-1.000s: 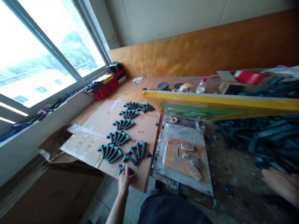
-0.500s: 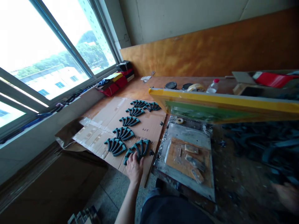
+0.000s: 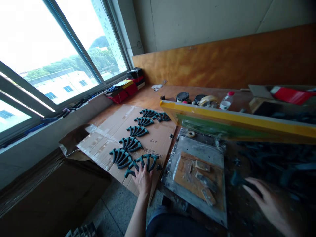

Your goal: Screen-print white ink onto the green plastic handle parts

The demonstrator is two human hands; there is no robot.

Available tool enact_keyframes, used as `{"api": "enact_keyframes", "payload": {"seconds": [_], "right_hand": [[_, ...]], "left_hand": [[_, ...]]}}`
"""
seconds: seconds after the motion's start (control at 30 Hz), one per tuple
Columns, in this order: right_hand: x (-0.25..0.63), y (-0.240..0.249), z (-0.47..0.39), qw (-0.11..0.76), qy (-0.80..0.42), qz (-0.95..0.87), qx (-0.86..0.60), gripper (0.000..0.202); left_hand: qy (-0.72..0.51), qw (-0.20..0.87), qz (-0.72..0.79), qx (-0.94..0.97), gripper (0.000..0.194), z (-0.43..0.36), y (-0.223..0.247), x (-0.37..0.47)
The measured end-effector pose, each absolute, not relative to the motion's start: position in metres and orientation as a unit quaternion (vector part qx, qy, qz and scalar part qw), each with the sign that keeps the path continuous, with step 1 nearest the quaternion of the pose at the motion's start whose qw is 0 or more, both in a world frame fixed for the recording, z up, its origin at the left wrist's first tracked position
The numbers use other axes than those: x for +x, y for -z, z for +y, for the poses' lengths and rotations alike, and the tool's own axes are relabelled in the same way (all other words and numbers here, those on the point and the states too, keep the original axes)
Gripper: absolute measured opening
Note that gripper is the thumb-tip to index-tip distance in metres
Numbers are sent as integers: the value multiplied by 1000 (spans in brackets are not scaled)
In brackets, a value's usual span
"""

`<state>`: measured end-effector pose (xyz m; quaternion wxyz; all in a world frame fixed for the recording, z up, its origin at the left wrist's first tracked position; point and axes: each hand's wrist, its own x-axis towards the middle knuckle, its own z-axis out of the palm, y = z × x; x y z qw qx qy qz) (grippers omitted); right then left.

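Observation:
My left hand [image 3: 143, 180] reaches over a fanned group of dark green curved handle-like parts [image 3: 149, 162] at the near edge of a cardboard sheet [image 3: 158, 130]. Its fingers are spread and touch the parts. Further fans of the same parts [image 3: 130, 144] lie in a row behind it, up to the far end of the cardboard. At the right, my right hand [image 3: 269, 204] is closed round one dark green handle-like part [image 3: 243, 182], blurred by motion. That part's thicker end points left, towards the metal plate.
A metal plate [image 3: 182, 144] holding a wooden board and several small blocks lies between my hands. Above it stands a yellow-edged frame [image 3: 222, 113]. A dark pile of parts [image 3: 278, 164] is at right. Jars, tape rolls and a bottle [image 3: 226, 101] stand behind.
My right hand has come left from the dark pile, with a green part in it. Beneath my left hand the fan is spread wider, one part sticking out to the left.

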<state>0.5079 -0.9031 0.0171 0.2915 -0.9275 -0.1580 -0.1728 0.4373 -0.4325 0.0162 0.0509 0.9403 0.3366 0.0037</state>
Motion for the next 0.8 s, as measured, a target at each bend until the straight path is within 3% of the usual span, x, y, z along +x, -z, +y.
{"api": "enact_keyframes", "payload": {"seconds": [0.13, 0.27, 0.5, 0.8], "right_hand": [[510, -26, -818, 320, 122, -237, -909, 36], [514, -17, -773, 282, 121, -247, -919, 34], [509, 7, -771, 175, 168, -264, -934, 44], [503, 3, -759, 127, 151, -211, -957, 55]], "left_hand": [[-37, 38, 283, 958, 48, -409, -33, 472], [-44, 81, 202, 975, 51, -394, -51, 558], [-4, 153, 89, 984, 48, -412, -50, 687], [45, 193, 110, 974, 48, -405, -17, 725]]}}
